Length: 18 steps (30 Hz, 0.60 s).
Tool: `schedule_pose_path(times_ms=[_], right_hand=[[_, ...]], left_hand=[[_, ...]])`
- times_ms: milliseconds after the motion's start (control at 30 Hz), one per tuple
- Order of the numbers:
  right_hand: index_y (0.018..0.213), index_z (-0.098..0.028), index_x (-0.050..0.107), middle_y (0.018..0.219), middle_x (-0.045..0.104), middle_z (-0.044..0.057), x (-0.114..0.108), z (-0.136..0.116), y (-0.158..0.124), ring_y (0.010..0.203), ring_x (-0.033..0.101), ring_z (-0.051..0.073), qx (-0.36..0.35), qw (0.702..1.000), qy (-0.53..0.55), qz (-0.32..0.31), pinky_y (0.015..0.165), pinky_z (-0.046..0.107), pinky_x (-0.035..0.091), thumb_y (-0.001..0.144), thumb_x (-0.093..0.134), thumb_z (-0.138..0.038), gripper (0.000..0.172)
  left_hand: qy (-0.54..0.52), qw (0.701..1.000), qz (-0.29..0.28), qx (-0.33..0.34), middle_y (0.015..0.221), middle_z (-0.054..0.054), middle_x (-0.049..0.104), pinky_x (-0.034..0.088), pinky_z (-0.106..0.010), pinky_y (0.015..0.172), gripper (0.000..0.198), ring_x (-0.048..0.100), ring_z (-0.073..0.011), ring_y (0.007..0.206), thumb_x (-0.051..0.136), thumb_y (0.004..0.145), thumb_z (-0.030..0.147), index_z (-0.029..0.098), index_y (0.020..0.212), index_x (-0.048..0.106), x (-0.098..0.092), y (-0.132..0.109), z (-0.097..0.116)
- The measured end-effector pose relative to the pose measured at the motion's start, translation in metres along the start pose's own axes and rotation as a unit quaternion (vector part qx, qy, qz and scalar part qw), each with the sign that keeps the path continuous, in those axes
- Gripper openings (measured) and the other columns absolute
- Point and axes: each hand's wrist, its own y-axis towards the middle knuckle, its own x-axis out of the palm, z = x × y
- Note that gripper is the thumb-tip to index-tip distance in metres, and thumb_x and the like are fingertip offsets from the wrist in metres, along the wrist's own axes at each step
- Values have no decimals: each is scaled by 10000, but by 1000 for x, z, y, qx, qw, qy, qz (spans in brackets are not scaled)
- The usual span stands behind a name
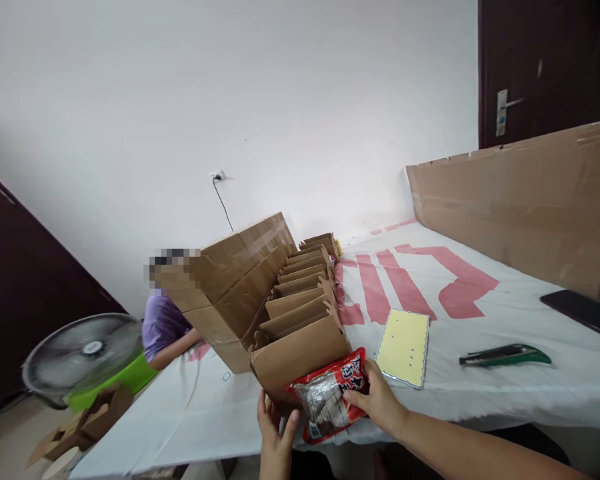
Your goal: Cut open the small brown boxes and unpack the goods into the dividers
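Observation:
My right hand grips the right end of a red food packet with a clear window and dark and white lettering. The packet is tilted against the front of the nearest brown cardboard box. Just left of the packet, my left hand is at the box's lower left corner, thumb and fingers apart; whether it touches the box I cannot tell. Behind the nearest box, several open-topped cardboard boxes stand in a row, their flaps upright. To the right lies a yellow card with a scalloped edge.
A green utility knife and a dark flat object lie on the white-and-red tablecloth. Cardboard panels border the right side. Left, a large carton partly hides a person in a purple sleeve; a fan stands nearby.

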Motion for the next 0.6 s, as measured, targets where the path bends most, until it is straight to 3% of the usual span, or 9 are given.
schedule_pose_path(times_ms=[100,300,367,500,600], right_hand=[[1281,-179,528,1343,474,144,8,-7,0,1284,423,336,-6,999,-34,-3,1117,486,312,672,772,-425,700],[1222,-171,573,1347,396,138,32,-22,7,1286,408,337,83,987,-136,13,1140,448,290,553,841,-269,727],[1210,-163,572,1329,401,134,29,-22,8,1264,431,326,79,988,-131,-21,1127,435,310,527,859,-271,748],[1089,-164,592,1262,470,115,10,-14,6,1182,494,295,41,990,-87,-107,1047,432,388,522,857,-237,630],[1104,-177,562,1139,553,85,-2,-8,3,1045,550,262,32,989,-69,-127,925,422,458,572,821,-229,594]], left_hand=[[20,999,-25,21,1535,-194,289,325,-517,1129,1054,352,-343,1399,646,743,558,217,1522,23,5,-7,-3],[67,998,-10,13,1556,-176,233,344,-485,1124,1132,355,-334,1398,721,681,509,231,1518,12,9,7,4],[65,998,-9,4,1551,-164,246,366,-459,1113,1120,370,-323,1391,723,674,515,241,1514,34,2,13,4],[81,996,-2,-39,1569,-157,218,369,-472,1111,1114,325,-337,1417,711,670,545,262,1508,35,-12,14,4],[113,993,23,-29,1590,-142,171,346,-501,1119,1058,289,-347,1432,674,705,547,280,1511,43,-11,6,5]])
